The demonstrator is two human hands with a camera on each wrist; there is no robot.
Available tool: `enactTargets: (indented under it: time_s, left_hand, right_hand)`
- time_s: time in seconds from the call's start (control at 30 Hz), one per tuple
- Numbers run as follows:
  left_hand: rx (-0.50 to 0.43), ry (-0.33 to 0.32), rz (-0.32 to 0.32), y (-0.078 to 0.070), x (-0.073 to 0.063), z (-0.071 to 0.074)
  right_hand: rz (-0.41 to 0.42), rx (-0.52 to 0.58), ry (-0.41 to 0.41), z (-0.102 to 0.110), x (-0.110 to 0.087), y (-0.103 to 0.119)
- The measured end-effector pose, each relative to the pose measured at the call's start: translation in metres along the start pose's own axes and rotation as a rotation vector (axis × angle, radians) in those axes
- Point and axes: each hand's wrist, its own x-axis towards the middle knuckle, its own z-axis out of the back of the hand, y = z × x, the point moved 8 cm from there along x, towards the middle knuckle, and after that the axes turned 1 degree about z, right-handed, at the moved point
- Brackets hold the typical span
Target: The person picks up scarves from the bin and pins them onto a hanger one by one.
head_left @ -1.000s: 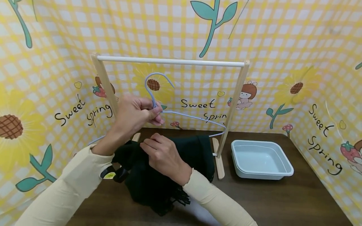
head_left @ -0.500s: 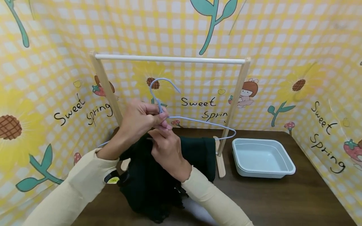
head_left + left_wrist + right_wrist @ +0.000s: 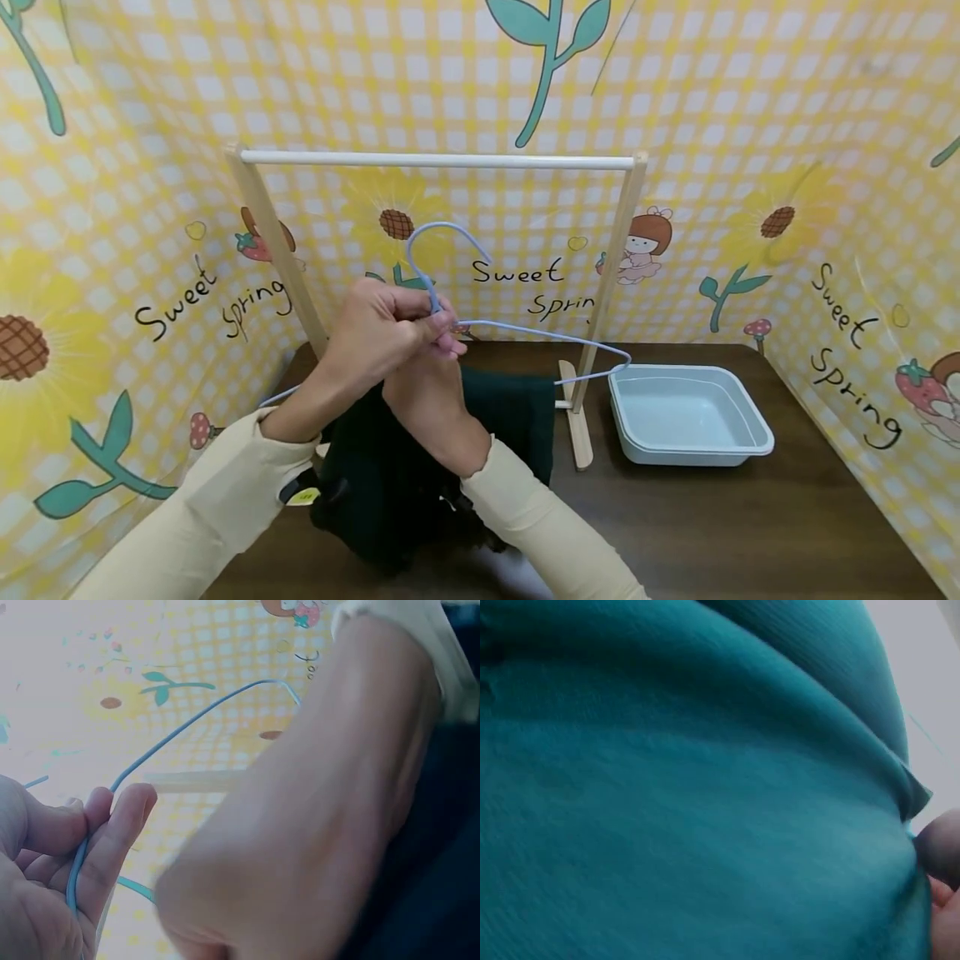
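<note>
My left hand (image 3: 378, 329) pinches a light blue wire clothes hanger (image 3: 442, 224) at its neck, with the hook standing up. In the left wrist view, the hanger's wire (image 3: 180, 733) runs through the left fingers. Just below, my right hand (image 3: 431, 408) is close under the left one. A dark green fringed scarf (image 3: 517, 417) drapes over the hanger's lower bar and hangs in folds down to the table. In the right wrist view the scarf (image 3: 705, 817) fills most of the picture, gripped at the right edge by the thumb and fingers (image 3: 943, 847). The right fingertips are hidden from the head view.
Behind the hands stands a wooden rack with a white top rail (image 3: 442, 161). A pale blue plastic basin (image 3: 690, 457) sits to the right on the dark wooden table (image 3: 720, 525). A yellow checked cloth (image 3: 720, 100) surrounds the table.
My right hand has risen from the scarf's top to just beneath the left hand, lifting cloth with it. The left hand and hanger have shifted slightly right and down.
</note>
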Motion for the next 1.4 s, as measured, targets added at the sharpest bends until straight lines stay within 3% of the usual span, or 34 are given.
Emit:
enactTargets:
  time_s: [0.1, 0.17, 0.23, 0.37, 0.47, 0.63, 0.93, 1.1, 1.27, 1.33, 1.4]
  left_hand:
    - [0.016, -0.019, -0.003, 0.003, 0.0, 0.003]
    - [0.036, -0.032, 0.001, 0.006, 0.0, 0.005]
    - [0.073, -0.053, 0.003, 0.008, 0.0, 0.008]
    - [0.131, -0.094, -0.014, 0.007, 0.001, 0.013]
    - [0.116, -0.104, -0.03, 0.006, 0.002, 0.013]
    - [0.081, -0.107, -0.029, 0.008, 0.001, 0.013]
    - [0.088, -0.115, -0.028, 0.009, 0.0, 0.012]
    - [0.073, -0.111, -0.003, 0.012, 0.002, 0.01]
    - [0.065, -0.113, 0.002, 0.015, 0.003, 0.011]
    - [0.065, -0.108, 0.01, 0.016, 0.003, 0.011]
    - [0.066, -0.107, 0.014, 0.017, 0.002, 0.012]
  right_hand:
    - [0.057, 0.072, 0.19, -0.013, -0.003, 0.003]
    - [0.108, 0.14, 0.236, -0.014, -0.007, 0.007]
    - [0.181, 0.116, 0.22, -0.008, -0.015, 0.012]
    - [0.301, -0.074, 0.199, -0.002, -0.031, 0.021]
    - [0.357, -0.147, 0.196, -0.004, -0.037, 0.023]
    - [0.393, -0.103, 0.06, -0.001, -0.039, 0.025]
    - [0.367, 0.167, -0.223, 0.019, -0.033, 0.031]
    - [0.364, 0.159, -0.304, 0.023, -0.035, 0.046]
    - [0.386, 0.06, -0.195, 0.007, -0.042, 0.062]
    - [0.417, 0.057, -0.077, -0.005, -0.045, 0.065]
    - [0.465, 0.062, 0.099, -0.019, -0.051, 0.068]
